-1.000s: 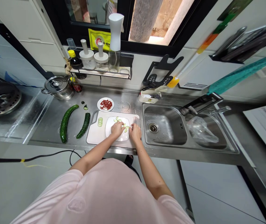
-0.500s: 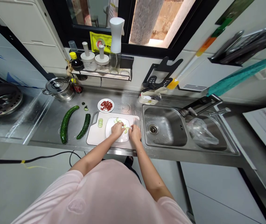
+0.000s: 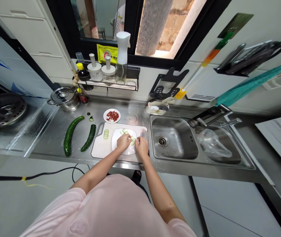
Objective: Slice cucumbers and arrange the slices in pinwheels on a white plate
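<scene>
A white square plate [image 3: 115, 146] rests on a white cutting board [image 3: 100, 148], with cucumber slices [image 3: 133, 142] laid around part of it. My left hand [image 3: 124, 141] is over the plate, its fingers pinched at the slices near the middle. From the right, my right hand [image 3: 141, 147] reaches the plate's edge, fingers closed around a small cucumber slice mostly hidden by them. Beyond that hand a knife blade [image 3: 144, 133] lies along the board's right side. A short row of overlapping slices [image 3: 106, 134] sits on the board's left part.
Left of the board lie a whole cucumber [image 3: 68, 138] and a cut cucumber [image 3: 89, 138], with small end pieces [image 3: 91, 118] behind. A dish of chopped red chilli [image 3: 112, 116] stands behind the board. A sink [image 3: 175, 141] is right; a lidded pot [image 3: 65, 98] is back left.
My right hand has shifted slightly left, closer to the slices on the plate. My left hand stays over the plate. The camera has tilted up a little.
</scene>
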Demonstrator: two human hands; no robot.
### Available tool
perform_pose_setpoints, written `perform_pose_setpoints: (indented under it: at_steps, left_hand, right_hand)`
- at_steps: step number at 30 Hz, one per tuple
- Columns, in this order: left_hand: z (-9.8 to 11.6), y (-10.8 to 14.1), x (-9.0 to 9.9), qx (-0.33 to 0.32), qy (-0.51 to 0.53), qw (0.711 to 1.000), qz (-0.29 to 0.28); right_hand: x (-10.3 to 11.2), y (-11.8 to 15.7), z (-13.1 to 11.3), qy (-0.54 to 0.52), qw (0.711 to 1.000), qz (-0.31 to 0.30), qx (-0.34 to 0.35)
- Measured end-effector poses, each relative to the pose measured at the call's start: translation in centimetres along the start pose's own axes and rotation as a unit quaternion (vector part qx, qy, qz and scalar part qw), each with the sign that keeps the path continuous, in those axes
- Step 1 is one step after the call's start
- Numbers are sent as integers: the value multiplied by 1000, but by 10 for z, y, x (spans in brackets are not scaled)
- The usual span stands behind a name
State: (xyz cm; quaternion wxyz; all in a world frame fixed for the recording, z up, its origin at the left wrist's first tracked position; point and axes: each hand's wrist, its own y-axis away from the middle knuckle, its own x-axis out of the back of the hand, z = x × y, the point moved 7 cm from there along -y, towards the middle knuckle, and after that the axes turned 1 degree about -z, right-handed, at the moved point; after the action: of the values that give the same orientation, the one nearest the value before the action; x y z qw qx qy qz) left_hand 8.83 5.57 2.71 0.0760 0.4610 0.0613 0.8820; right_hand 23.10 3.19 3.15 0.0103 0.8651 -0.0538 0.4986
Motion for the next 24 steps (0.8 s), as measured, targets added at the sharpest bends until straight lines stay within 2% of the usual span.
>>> perform_pose_setpoints:
  at_steps: [7,11,15,19,24]
  left_hand:
    - [3,22,10,-32,47,998,27]
    - [-7,35,21,-32,70,996,41]
    - [-34,43,38,8,84,994,70]
    - [-73,52,54,84,90,987,105]
    - [-109,61,67,132,92,976,149]
  right_hand:
    - [5,12,-16,-49,998,18,38]
    - [11,23,-27,-65,996,11,54]
    - [14,34,-29,-76,995,9,60]
    - [16,42,-26,-93,994,8,57]
    - [20,46,-28,-101,993,7,58]
